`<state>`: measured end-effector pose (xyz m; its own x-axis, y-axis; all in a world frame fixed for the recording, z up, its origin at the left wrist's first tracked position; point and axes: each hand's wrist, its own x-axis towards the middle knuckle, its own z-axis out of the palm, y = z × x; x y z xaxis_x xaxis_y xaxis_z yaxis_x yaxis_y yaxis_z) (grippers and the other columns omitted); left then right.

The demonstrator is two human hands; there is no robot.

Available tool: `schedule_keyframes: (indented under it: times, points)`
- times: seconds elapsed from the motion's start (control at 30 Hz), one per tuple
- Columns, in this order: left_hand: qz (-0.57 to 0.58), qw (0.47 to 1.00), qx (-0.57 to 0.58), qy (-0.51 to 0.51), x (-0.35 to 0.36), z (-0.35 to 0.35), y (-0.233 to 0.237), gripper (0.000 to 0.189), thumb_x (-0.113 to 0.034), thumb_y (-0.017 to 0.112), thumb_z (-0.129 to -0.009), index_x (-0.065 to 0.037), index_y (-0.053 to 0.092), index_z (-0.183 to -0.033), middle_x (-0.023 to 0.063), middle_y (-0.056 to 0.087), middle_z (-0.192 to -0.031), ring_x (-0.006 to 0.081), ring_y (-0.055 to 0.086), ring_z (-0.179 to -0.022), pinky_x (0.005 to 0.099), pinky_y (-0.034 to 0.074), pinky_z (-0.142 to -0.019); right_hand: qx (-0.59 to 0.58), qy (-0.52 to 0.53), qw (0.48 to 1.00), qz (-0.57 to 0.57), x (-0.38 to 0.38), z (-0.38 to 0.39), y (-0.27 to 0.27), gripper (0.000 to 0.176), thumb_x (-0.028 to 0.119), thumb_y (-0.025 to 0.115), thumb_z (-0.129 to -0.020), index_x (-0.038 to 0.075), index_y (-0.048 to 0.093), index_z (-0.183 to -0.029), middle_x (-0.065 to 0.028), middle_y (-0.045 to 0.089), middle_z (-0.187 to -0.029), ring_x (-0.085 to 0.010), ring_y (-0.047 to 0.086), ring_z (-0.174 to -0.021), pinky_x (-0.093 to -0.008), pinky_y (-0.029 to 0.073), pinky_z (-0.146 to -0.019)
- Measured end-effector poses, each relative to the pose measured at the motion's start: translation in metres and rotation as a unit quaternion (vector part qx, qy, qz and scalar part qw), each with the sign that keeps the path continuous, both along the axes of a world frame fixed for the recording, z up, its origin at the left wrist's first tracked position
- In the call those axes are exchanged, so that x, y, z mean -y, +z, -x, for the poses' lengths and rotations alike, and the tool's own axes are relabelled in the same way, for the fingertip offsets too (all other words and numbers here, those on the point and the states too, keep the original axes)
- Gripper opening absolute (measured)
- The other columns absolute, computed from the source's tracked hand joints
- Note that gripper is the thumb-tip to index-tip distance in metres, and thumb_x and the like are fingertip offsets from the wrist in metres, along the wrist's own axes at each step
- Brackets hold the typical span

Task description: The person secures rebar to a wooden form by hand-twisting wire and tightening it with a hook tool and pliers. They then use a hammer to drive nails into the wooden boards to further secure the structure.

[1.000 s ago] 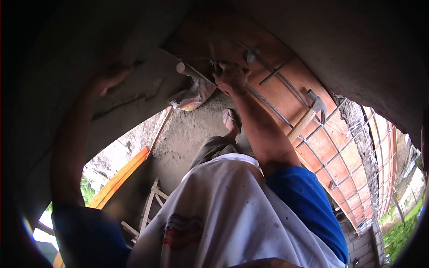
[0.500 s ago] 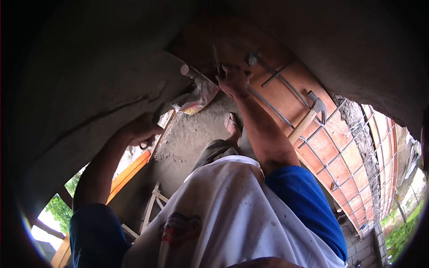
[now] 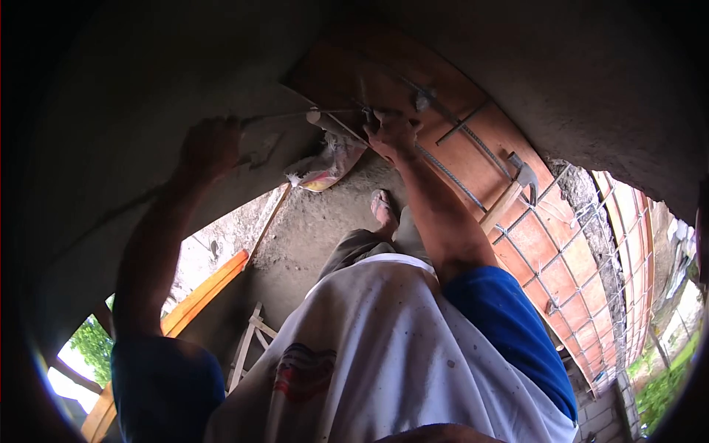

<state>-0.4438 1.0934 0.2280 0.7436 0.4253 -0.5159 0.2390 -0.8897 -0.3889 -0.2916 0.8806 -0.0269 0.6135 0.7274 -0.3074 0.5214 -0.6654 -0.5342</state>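
Observation:
My left hand (image 3: 209, 150), raised at the left in shadow, is closed around one end of a thin metal rod (image 3: 284, 114). The rod stretches right, and its far end meets a steel bar beside my right hand (image 3: 395, 134). That hand is closed over the reddish-brown plywood, around what looks like the end of a ribbed rebar (image 3: 452, 179); its fingers partly hide the grip. Another rebar (image 3: 484, 148) lies alongside, with a short crosspiece. On the panel, right of my forearm, rests a claw hammer (image 3: 505, 201) with a wooden handle.
A rebar grid (image 3: 557, 255) tied with wire covers the curved plywood (image 3: 532, 244). Dark concrete surfaces close in above and at both sides. A crumpled sack (image 3: 325, 166) lies near the panel's edge. Orange-lit lumber (image 3: 207, 292) and a wooden frame (image 3: 247, 343) stand lower left.
My left hand has moved up, and the thin rod now spans level toward my right hand. My right hand has stayed nearly in place.

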Motion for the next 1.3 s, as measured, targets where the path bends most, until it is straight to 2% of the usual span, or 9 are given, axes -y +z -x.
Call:
schedule_keyframes:
  times: [0.27, 0.4, 0.47, 0.6, 0.8, 0.83, 1.0, 1.13, 1.3]
  points:
    - [0.405, 0.903, -0.111, 0.092, 0.002, 0.071, -0.054, 0.036, -0.024, 0.065, -0.085, 0.003, 0.060, -0.109, 0.0165, 0.064, -0.077, 0.0248, 0.062, -0.065, 0.0371, 0.050, -0.061, 0.009, -0.019, 0.999, -0.043, -0.002, 0.003, -0.017, 0.045, 0.046, 0.057, -0.085, 0.020, 0.060, -0.121, -0.0042, 0.064, -0.117, -0.0249, 0.053, -0.116, -0.0618, 0.030, -0.096]
    - [0.661, 0.428, -0.102, 0.607, 0.101, 0.102, -0.088, 0.022, -0.014, 0.064, -0.086, -0.006, 0.049, -0.100, 0.0015, 0.046, -0.061, 0.0083, 0.042, -0.044, 0.0253, 0.031, -0.035, 0.020, -0.030, 0.997, -0.064, 0.004, 0.006, 0.005, 0.039, 0.043, 0.056, -0.085, 0.021, 0.062, -0.117, -0.0051, 0.065, -0.114, -0.0247, 0.054, -0.115, -0.0575, 0.032, -0.091]
    - [0.827, 0.126, 0.010, 0.547, 0.159, 0.108, -0.103, 0.031, -0.024, 0.069, -0.086, -0.009, 0.048, -0.103, 0.0020, 0.045, -0.062, 0.0075, 0.038, -0.044, 0.0255, 0.029, -0.035, 0.049, -0.014, 0.997, -0.049, 0.000, 0.001, 0.009, 0.037, 0.042, 0.056, -0.086, 0.021, 0.063, -0.115, -0.0053, 0.066, -0.112, -0.0252, 0.055, -0.113, -0.0556, 0.033, -0.089]
    - [0.833, -0.036, 0.149, 0.532, 0.191, 0.092, -0.091, 0.048, -0.034, 0.081, -0.075, -0.005, 0.048, -0.096, 0.0012, 0.049, -0.061, 0.0062, 0.040, -0.040, 0.0212, 0.028, -0.033, -0.018, -0.036, 0.994, -0.104, 0.000, 0.004, -0.007, 0.047, 0.045, 0.054, -0.086, 0.015, 0.060, -0.122, -0.0101, 0.063, -0.118, -0.0266, 0.052, -0.120, -0.0583, 0.030, -0.097]
    - [0.540, 0.756, 0.159, 0.334, 0.036, 0.064, -0.008, 0.023, -0.020, 0.064, -0.081, 0.000, 0.066, -0.094, 0.0089, 0.063, -0.069, 0.0193, 0.063, -0.060, 0.0307, 0.052, -0.060, -0.009, 0.004, 0.999, -0.050, -0.001, 0.000, -0.021, 0.056, 0.045, 0.054, -0.087, 0.011, 0.055, -0.131, -0.0117, 0.058, -0.129, -0.0284, 0.047, -0.126, -0.0552, 0.029, -0.102]
    - [0.298, 0.915, 0.267, 0.044, 0.024, 0.067, -0.006, 0.022, -0.019, 0.064, -0.083, -0.003, 0.066, -0.098, 0.0144, 0.067, -0.079, 0.0300, 0.067, -0.071, 0.0372, 0.054, -0.067, 0.002, 0.002, 0.999, -0.048, -0.001, 0.000, -0.020, 0.056, 0.045, 0.055, -0.087, 0.010, 0.055, -0.131, -0.0118, 0.058, -0.128, -0.0285, 0.047, -0.126, -0.0545, 0.030, -0.102]
    - [0.151, 0.942, 0.297, -0.029, -0.047, 0.075, -0.050, 0.012, -0.017, 0.058, -0.087, -0.004, 0.059, -0.088, 0.0153, 0.063, -0.082, 0.0321, 0.065, -0.076, 0.0434, 0.052, -0.067, -0.014, -0.021, 0.997, -0.072, -0.001, 0.002, -0.018, 0.052, 0.046, 0.053, -0.087, 0.011, 0.059, -0.126, -0.0144, 0.059, -0.126, -0.0302, 0.051, -0.122, -0.0552, 0.030, -0.101]
    - [0.248, 0.917, 0.187, 0.250, -0.049, 0.126, -0.125, 0.012, -0.016, 0.056, -0.086, -0.005, 0.058, -0.089, 0.0146, 0.063, -0.083, 0.0322, 0.064, -0.078, 0.0438, 0.051, -0.069, -0.061, -0.017, 0.994, -0.088, 0.002, 0.003, -0.010, 0.050, 0.045, 0.053, -0.085, 0.014, 0.061, -0.123, -0.0173, 0.061, -0.121, -0.0330, 0.053, -0.119, -0.0566, 0.030, -0.101]
    - [0.109, 0.934, 0.341, 0.010, -0.057, 0.141, -0.136, 0.015, -0.021, 0.054, -0.088, -0.009, 0.060, -0.094, 0.0134, 0.062, -0.083, 0.0330, 0.063, -0.077, 0.0455, 0.049, -0.069, -0.031, -0.041, 0.995, -0.085, -0.004, -0.001, -0.013, 0.052, 0.045, 0.055, -0.082, 0.013, 0.061, -0.124, -0.0185, 0.062, -0.119, -0.0323, 0.053, -0.119, -0.0565, 0.031, -0.100]
